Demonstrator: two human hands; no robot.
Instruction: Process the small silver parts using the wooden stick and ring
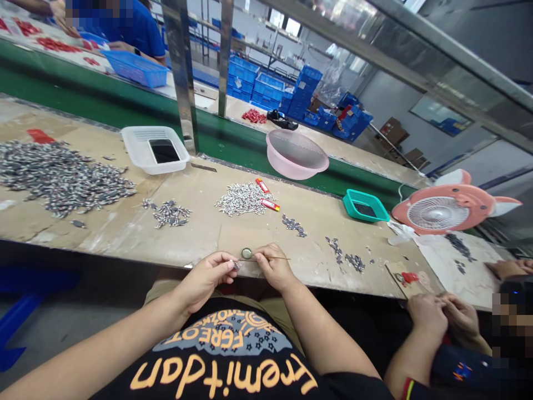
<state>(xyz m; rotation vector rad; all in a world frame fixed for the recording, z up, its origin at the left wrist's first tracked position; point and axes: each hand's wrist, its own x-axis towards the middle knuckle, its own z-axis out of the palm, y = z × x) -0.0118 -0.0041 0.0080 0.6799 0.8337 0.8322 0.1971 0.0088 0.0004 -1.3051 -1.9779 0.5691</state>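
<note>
My left hand (217, 272) pinches a small grey-and-white piece (236, 266) between thumb and fingertips, at the table's front edge. My right hand (272, 265) is closed around a thin brown stick (281, 257), whose tip reaches toward that piece. Just between the hands, a metal bottle cap (246, 253) lies on a cardboard sheet (233, 236); what is in the cap is too small to tell. Beyond the hands is a pile of small white pieces (239, 200), with two red-and-yellow packets (270, 205) on its right side. A small group of grey pieces (293, 225) lies to the right.
A large heap of grey pieces (62, 178) covers the left. Behind stand a white basket (129, 145), a pink basin (297, 158), a green basket (353, 210) and a pig-shaped fan (453, 205). A co-worker's hands (443, 314) are close on my right; another person sits across.
</note>
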